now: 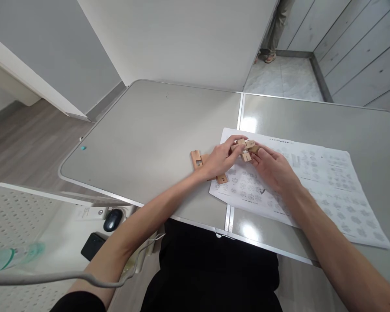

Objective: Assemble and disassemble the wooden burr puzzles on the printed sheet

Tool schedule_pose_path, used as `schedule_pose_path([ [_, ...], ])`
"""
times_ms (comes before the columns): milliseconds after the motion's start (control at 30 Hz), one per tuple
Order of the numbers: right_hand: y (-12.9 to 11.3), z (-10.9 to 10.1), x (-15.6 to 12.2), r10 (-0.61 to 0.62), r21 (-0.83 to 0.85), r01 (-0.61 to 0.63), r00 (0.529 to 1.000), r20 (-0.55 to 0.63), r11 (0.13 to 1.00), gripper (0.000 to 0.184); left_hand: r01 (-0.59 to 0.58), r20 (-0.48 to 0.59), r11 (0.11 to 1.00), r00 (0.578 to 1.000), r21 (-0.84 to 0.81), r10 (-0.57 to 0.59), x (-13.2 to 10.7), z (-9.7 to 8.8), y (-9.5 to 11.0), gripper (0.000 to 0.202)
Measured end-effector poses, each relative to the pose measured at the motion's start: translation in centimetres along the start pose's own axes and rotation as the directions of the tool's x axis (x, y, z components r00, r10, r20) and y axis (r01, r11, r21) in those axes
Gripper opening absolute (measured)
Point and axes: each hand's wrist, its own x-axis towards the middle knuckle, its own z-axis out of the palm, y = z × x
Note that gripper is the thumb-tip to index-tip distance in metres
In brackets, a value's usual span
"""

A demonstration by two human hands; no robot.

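Note:
Several interlocked wooden puzzle pieces (pixel 246 156) form a small cluster above the printed sheet. My left hand (pixel 223 155) grips the cluster from the left, thumb and fingers closed around it. From the right, my right hand (pixel 273 167) pinches the same cluster, its fingers partly hidden behind the wood. Beside my left wrist lie loose notched wooden pieces (pixel 222 178), one marked with a 2; the wrist covers part of them. Beneath both hands spreads a large white paper sheet (pixel 331 190) with rows of small printed diagrams.
The grey folding table (pixel 143 134) has a metal seam. A small blue object (pixel 83 148) sits near its left edge. At lower left, a white shelf (pixel 61 234) holds a black mouse (pixel 112 220), a phone (pixel 92 246) and a clear bottle (pixel 16 256). A cable (pixel 84 276) crosses there. A person's legs (pixel 277 30) show behind the partition.

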Motion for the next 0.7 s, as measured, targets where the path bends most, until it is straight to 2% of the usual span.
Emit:
schedule_pose_path([
  [167,0.53,-0.05,-0.11,0.019,-0.028,-0.020,0.999,-0.042,0.999,0.036,-0.009,-0.042,1.000,0.999,0.027,0.010,0.03,0.06,-0.25,0.039],
  [333,0.71,0.00,-0.17,0.010,-0.029,-0.011,0.998,-0.059,1.000,0.037,-0.029,-0.035,0.998,0.999,0.047,0.030,0.03,0.09,-0.17,0.040],
  [600,0.55,0.09,-0.18,-0.005,0.017,0.006,0.998,-0.055,1.000,0.032,-0.077,0.050,0.993,0.996,0.087,0.073,-0.27,-0.13,0.46,0.043],
  [700,0.52,0.00,-0.16,0.006,0.030,-0.005,0.999,-0.046,1.000,0.030,-0.117,0.092,0.990,0.990,0.082,0.109,-0.46,-0.19,0.59,0.058],
])
